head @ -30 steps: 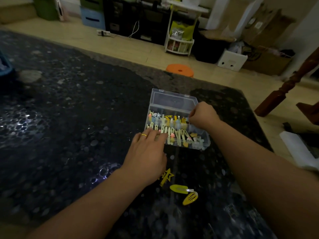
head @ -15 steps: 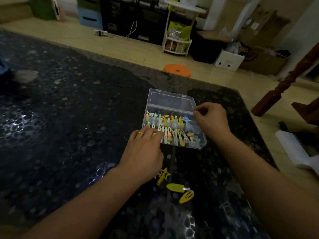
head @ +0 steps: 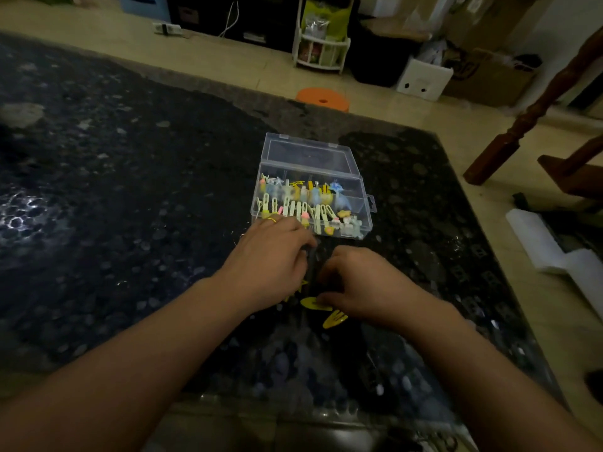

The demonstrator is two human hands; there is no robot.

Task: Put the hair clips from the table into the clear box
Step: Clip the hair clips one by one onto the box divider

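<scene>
Looks like someone's living room at home: dark stone table [head: 130,197], tiled floor [head: 248,60] beyond it, with cardboard boxes [head: 489,76] and a little white shelf rack [head: 321,50].

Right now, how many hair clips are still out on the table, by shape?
Oval yellow clip, under the right hand fingertips: 1
Cut-out yellow snap clip: 1
Yellow star clip, mostly hidden by the left hand: 1
Total on the table, outside the clear box: 3
</scene>
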